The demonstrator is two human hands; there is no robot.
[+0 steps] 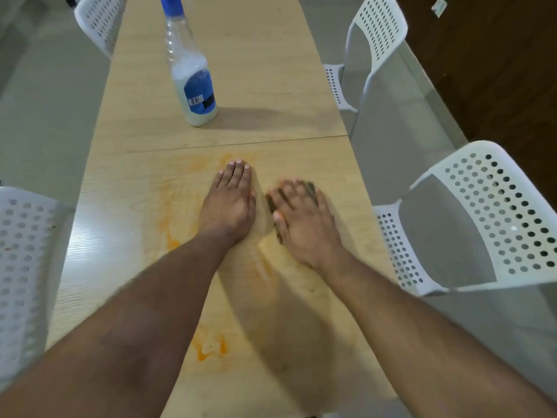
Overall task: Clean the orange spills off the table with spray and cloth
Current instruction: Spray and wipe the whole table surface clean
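My left hand (230, 200) lies flat on the light wooden table (126, 188), fingers straight and together. Beside it my right hand (301, 218) presses down on a dark cloth (311, 190), which shows only as blurred dark bits between and beyond the fingers. Orange smears (168, 224) streak the wood left of my left wrist, and an orange patch (209, 346) sits nearer me between my forearms. A spray bottle (193, 73) with a blue cap and blue label stands upright farther up the table, apart from both hands.
White perforated chairs stand along both sides: one at the near right (470, 218), one at the far right (373, 40), one at the near left (21, 267), one at the far left (99, 19). A seam (241, 143) crosses the table beyond my hands.
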